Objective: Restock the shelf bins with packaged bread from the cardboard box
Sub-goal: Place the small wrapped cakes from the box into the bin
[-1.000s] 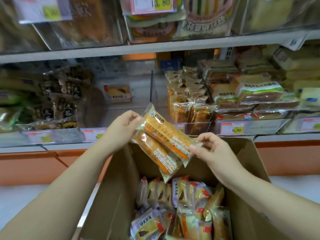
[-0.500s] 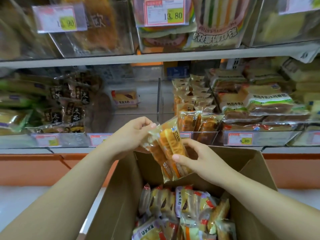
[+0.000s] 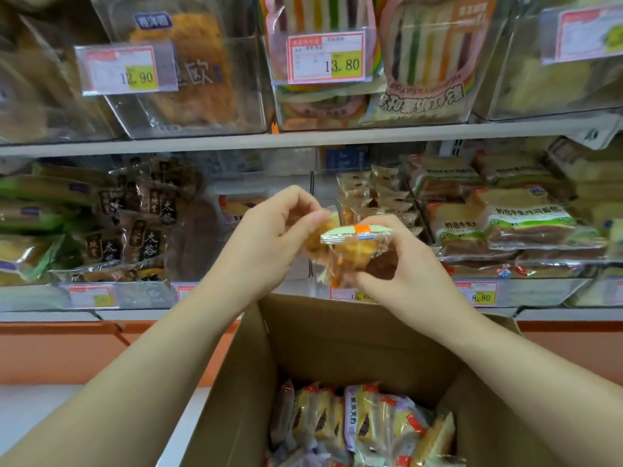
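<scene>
Two clear-wrapped bread packets (image 3: 350, 249) are held end-on in front of the middle shelf, above the open cardboard box (image 3: 337, 338). My left hand (image 3: 269, 237) grips their left side with curled fingers. My right hand (image 3: 404, 267) holds them from the right and below, thumb under the pack. Just behind them is a clear shelf bin (image 3: 374, 197) with a row of similar small bread packets. Inside the box lie several more wrapped bread packets (image 3: 357, 429).
A nearly empty bin (image 3: 236, 210) with one packet sits left of the hands. Dark bread bags (image 3: 141, 227) fill the left bins, sliced loaves (image 3: 519, 227) the right. Upper shelf bins (image 3: 323, 69) with price tags overhang. An orange base panel (image 3: 60, 352) runs below.
Both hands have lifted the bread packets up and forward from over the box toward the middle shelf bin, turning them end-on. The view has tilted upward.
</scene>
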Motion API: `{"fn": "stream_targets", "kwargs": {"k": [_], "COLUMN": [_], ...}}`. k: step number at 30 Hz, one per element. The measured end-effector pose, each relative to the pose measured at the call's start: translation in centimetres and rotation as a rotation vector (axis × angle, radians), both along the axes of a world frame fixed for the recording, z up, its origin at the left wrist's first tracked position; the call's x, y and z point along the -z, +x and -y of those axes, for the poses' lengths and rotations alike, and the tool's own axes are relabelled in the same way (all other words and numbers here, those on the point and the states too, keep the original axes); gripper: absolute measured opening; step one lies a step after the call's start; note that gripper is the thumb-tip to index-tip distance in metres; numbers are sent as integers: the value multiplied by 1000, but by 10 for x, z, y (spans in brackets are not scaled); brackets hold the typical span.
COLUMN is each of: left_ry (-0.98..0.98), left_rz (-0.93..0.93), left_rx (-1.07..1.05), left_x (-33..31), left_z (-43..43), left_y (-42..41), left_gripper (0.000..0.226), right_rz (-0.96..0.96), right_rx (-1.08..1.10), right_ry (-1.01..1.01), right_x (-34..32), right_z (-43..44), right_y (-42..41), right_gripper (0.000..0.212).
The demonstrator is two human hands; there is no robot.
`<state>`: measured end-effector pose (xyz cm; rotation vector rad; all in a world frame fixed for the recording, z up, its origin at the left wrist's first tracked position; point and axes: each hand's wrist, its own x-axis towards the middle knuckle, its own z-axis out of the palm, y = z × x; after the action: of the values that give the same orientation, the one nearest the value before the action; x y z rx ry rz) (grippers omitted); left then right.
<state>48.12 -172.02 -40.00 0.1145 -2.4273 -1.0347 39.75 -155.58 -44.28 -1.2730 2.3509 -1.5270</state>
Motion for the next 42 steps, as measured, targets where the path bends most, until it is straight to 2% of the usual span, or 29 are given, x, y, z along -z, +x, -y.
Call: {"fn": "stream_targets", "kwargs": {"k": [3, 5, 9, 12, 16, 19, 22, 25, 30, 36, 42], "left_ry": [23, -12, -20, 189, 440, 696, 804, 820, 794, 645, 586], "left_rz": [-78, -111, -218, -326, -382, -407, -402, -389, -377, -420, -456], "left_rx": [33, 36, -41, -169, -348, -381, -388, -366, -355, -383, -360], "left_x": [-4, -4, 8, 21, 34, 43, 49, 53, 56, 61, 65], "left_z": [7, 12, 25, 33, 42, 54, 65, 72, 83, 83, 71], "left_y": [-12, -18, -28, -35, -42, -46, -49, -51, -58, -64, -71], "left_gripper": [20, 19, 17, 15, 9, 10, 9, 9, 9, 11, 8], "right_rz": [11, -47, -105, -68, 24, 107, 229, 239, 19, -153, -253], "right_rx": [-8, 22, 35, 56, 143, 198, 283, 375, 514, 618, 528], "right_ry": [-23, -12, 24, 38, 26, -9, -39, -27, 227, 241, 279], "right_x": [-14, -18, -12, -2, 3, 1, -1, 1, -2, -2, 13], "right_z": [11, 19, 34, 47, 72, 94, 114, 127, 136, 140, 142], "right_y": [-11, -21, -45, -61, -82, -97, -105, -115, -137, -157, -162], "right_gripper": [41, 37, 34, 33, 37, 35, 36, 35, 36, 29, 22]}}
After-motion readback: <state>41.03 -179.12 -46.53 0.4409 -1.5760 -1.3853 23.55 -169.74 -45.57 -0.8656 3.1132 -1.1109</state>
